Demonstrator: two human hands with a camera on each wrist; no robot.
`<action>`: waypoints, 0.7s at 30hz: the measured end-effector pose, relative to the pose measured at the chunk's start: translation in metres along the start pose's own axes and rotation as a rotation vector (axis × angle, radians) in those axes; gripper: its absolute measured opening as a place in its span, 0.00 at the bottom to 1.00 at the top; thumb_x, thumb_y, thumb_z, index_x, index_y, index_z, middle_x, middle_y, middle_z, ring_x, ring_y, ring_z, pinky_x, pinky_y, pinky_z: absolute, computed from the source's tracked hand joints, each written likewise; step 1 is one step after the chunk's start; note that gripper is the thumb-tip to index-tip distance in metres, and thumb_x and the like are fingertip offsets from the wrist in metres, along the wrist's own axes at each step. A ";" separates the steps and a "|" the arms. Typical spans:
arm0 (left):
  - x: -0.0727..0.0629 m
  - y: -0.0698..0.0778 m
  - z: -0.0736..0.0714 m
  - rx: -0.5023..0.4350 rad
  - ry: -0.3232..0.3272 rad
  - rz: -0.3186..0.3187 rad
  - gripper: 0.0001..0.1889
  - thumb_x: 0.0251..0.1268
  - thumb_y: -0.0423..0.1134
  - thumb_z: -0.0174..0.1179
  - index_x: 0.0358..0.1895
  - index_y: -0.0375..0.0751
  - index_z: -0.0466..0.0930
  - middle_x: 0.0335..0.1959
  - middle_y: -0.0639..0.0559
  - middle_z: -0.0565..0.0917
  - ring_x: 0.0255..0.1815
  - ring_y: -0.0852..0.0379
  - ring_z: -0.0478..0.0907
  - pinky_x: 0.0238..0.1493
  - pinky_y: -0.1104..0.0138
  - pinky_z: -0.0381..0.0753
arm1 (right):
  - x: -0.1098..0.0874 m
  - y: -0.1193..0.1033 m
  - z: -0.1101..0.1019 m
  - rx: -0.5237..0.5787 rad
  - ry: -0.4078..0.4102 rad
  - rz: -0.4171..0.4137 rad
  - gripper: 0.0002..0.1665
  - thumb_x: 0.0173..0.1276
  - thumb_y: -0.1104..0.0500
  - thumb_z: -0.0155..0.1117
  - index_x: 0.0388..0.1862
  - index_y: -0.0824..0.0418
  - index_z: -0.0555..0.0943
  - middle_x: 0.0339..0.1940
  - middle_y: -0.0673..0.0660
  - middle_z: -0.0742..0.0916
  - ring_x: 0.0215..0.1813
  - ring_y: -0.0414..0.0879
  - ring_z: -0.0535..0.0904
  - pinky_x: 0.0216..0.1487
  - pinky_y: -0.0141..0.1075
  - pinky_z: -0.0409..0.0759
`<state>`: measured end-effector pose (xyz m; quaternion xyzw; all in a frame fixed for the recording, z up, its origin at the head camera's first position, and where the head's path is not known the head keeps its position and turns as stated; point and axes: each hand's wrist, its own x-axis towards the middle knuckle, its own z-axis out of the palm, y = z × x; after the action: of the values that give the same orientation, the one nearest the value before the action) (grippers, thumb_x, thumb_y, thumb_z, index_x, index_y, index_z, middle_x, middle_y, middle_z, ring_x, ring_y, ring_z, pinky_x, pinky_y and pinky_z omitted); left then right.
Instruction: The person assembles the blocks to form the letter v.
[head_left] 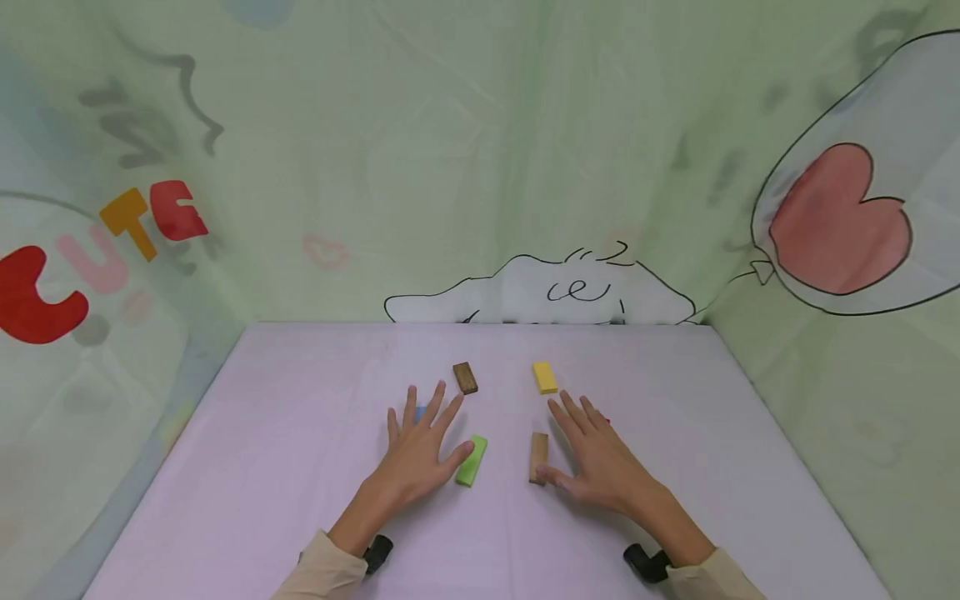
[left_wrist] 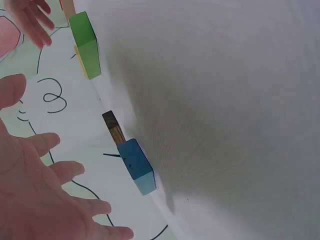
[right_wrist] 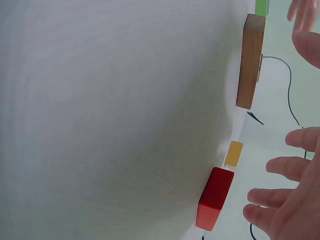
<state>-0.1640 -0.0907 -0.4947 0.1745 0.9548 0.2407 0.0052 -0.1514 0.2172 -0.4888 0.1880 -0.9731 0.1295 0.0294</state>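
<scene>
Blocks (head_left: 540, 452) near left grip (head_left: 417, 457) and right grip (head_left: 596, 463), both spread, empty.
Green block (head_left: 472, 467): likely light, stiff; best pinched across long sides.

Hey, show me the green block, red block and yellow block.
Green block (head_left: 472, 465): head view, middle of its top face.
Red block (right_wrist: 215, 193): right wrist view, on its darker face.
Yellow block (head_left: 543, 377): head view, middle of its top face.

Tabletop (head_left: 300, 433): spreads pale under six blocks.
Green block (head_left: 472, 467): lies slightly slanted.
Tan block (head_left: 538, 452): lies right of green block.
Blue block (left_wrist: 135, 161): lies left, beyond green block.
Brown block (head_left: 465, 377): lies beyond green block.
Yellow block (head_left: 545, 377): lies right, beyond green block.
Red block (right_wrist: 215, 197): lies far right, beyond green block.
</scene>
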 end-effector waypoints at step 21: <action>0.001 -0.011 -0.008 -0.231 -0.118 0.136 0.33 0.79 0.48 0.59 0.82 0.45 0.65 0.84 0.44 0.66 0.86 0.35 0.58 0.82 0.40 0.62 | 0.003 -0.002 0.000 0.177 -0.055 -0.027 0.56 0.66 0.39 0.75 0.84 0.62 0.63 0.85 0.64 0.69 0.82 0.70 0.65 0.75 0.67 0.72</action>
<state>-0.1698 -0.1029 -0.4925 0.2509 0.9047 0.3383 0.0648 -0.1532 0.2147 -0.4886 0.2063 -0.9558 0.2093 -0.0122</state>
